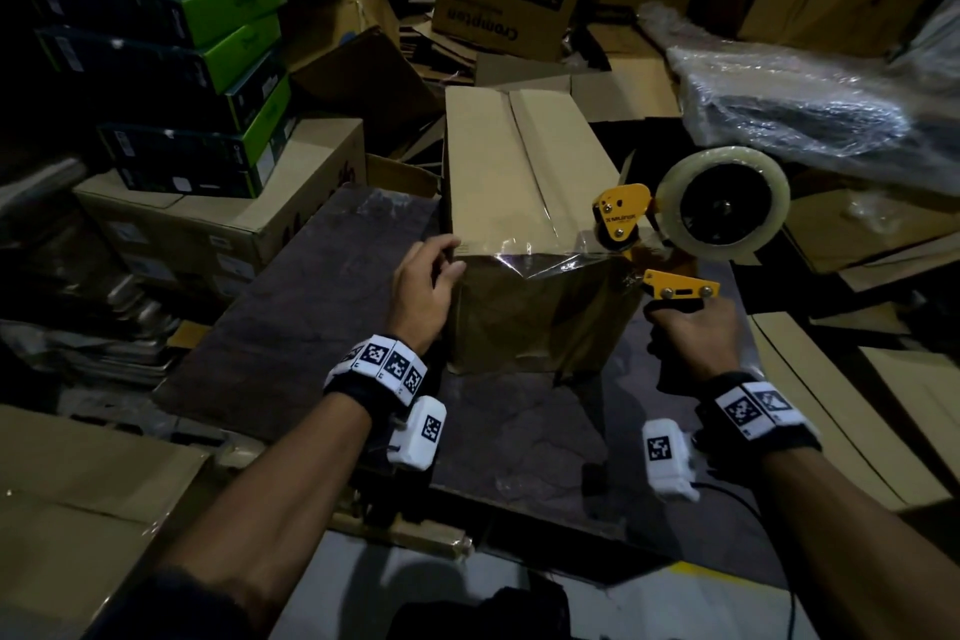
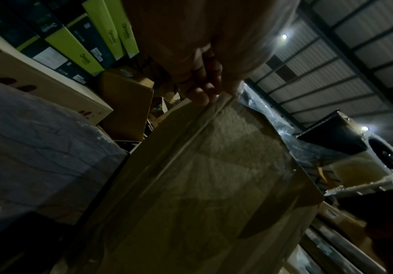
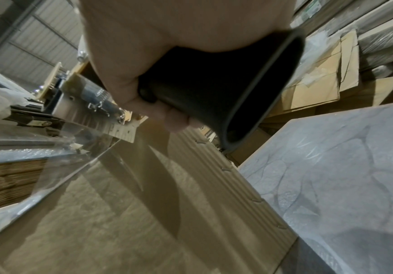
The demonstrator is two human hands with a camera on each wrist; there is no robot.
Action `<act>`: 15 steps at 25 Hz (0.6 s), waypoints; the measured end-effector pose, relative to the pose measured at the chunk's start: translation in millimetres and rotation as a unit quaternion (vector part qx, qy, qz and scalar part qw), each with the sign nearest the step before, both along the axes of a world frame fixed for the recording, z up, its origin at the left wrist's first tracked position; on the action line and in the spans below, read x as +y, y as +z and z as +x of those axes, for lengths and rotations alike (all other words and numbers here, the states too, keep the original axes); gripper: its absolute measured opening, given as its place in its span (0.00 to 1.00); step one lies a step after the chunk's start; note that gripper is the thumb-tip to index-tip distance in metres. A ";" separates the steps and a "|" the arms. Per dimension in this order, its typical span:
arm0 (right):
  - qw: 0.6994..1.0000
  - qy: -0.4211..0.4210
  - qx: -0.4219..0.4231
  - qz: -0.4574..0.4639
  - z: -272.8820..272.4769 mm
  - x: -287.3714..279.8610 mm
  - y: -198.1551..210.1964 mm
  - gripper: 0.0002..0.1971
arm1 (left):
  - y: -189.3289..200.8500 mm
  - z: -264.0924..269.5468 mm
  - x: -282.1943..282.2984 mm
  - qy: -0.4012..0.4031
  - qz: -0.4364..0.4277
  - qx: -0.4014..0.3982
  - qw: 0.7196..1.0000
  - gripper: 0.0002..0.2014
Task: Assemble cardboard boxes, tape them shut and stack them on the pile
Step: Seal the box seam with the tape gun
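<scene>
The box [image 1: 524, 224] lies on the table [image 1: 311, 296] with its long axis running away, left hand [image 1: 423, 288] fingertips resting relaxed on its near-left corner, right hand [image 1: 693, 335] gripping the tape dispenser [image 1: 691, 218] at its near-right corner.

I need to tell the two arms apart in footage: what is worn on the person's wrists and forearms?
Both forearms are bare. Each wrist carries a black band topped with white blocks bearing black-and-white square tags, plus a tagged white camera unit. A thin black cable trails from the right unit.
</scene>
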State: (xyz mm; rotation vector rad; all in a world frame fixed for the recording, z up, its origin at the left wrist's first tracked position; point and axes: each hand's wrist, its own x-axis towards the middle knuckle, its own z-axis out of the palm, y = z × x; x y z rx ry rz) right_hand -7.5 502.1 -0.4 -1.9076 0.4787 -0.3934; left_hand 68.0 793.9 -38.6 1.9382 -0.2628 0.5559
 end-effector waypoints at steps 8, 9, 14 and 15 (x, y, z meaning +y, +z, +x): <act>0.998 -0.001 0.025 -0.052 -4.8 -4.5 4.7 0.14 | 0.0 12.7 13.5 -0.034 0.058 -0.037 0.997 0.18; 0.998 0.001 0.019 -0.068 -6.5 -3.5 8.4 0.14 | -1.3 13.8 17.7 -0.028 0.078 -0.048 0.995 0.18; 0.986 0.021 -0.026 -0.165 -8.1 0.9 32.3 0.16 | -3.6 14.9 30.3 0.015 0.191 -0.083 0.978 0.17; 0.984 0.023 -0.029 -0.176 -6.8 0.5 34.6 0.16 | -4.4 15.1 31.3 0.020 0.201 -0.089 0.975 0.17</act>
